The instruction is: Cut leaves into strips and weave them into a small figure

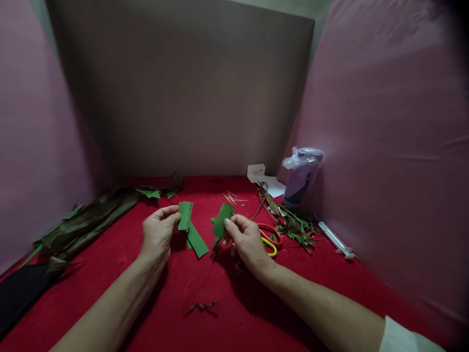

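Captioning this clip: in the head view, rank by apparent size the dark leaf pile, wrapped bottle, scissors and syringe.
1. dark leaf pile
2. wrapped bottle
3. scissors and syringe: they look alike, and the right hand hides part of the scissors, so unranked.

Dim, soft pic; dark corners, edges warped.

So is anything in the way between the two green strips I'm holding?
Nothing visible. The left hand pinches the left strip, the right hand the right strip, with only bare red cloth in the gap. The scissors lie by the right hand, outside that gap.
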{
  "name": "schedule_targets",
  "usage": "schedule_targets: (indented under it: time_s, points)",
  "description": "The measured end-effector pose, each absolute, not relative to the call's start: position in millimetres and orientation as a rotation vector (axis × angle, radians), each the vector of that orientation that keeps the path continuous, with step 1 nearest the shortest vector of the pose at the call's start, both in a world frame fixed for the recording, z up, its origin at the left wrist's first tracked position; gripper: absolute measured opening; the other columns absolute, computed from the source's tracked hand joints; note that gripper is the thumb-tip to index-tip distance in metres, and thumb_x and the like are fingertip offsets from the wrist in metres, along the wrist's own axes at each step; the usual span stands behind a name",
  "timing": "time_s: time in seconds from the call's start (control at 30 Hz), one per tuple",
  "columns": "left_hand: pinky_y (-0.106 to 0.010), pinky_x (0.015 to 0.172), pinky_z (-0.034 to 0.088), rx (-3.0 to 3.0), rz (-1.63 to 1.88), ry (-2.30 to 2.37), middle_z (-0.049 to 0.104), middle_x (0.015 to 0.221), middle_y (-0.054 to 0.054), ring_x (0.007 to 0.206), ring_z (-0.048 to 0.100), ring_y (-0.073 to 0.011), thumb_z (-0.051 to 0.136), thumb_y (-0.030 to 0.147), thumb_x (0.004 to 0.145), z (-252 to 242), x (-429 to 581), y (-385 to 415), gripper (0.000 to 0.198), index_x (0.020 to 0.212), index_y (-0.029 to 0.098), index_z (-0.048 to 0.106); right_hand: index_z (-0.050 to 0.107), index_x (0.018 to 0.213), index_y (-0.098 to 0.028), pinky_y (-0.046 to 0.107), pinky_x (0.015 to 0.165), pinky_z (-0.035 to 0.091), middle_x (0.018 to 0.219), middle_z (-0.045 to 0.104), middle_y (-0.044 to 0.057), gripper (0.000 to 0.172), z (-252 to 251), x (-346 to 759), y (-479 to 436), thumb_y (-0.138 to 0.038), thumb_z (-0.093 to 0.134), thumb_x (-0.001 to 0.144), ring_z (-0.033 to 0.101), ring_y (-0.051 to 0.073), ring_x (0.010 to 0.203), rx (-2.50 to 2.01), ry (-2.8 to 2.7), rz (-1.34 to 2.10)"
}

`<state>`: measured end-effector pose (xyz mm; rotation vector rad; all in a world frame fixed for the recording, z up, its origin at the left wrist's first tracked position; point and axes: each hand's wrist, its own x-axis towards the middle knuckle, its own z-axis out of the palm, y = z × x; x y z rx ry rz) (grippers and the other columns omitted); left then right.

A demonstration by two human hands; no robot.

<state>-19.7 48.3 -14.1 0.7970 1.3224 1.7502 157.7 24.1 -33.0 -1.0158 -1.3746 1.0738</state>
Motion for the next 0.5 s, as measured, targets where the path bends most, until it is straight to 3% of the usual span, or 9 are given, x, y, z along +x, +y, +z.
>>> schedule_targets:
  time_s: [0.5]
  points:
    - [-0.025,0.051,0.045,0.948,1.883,1.626,0.059,0.064,0.0,0.054,0.055,-0.0128,0.06,0.017,0.053,-26.2,-51.0,74.2,0.024,0.077,0.016,0.059,0.048,0.066,-0.017,0.014,0.032,0.032,0.049,0.053,-0.004,0.028,-40.0,159.1,28.0,-0.04,0.049,0.083,0.043,0.005,0.033,-1.033,-1.418,1.054]
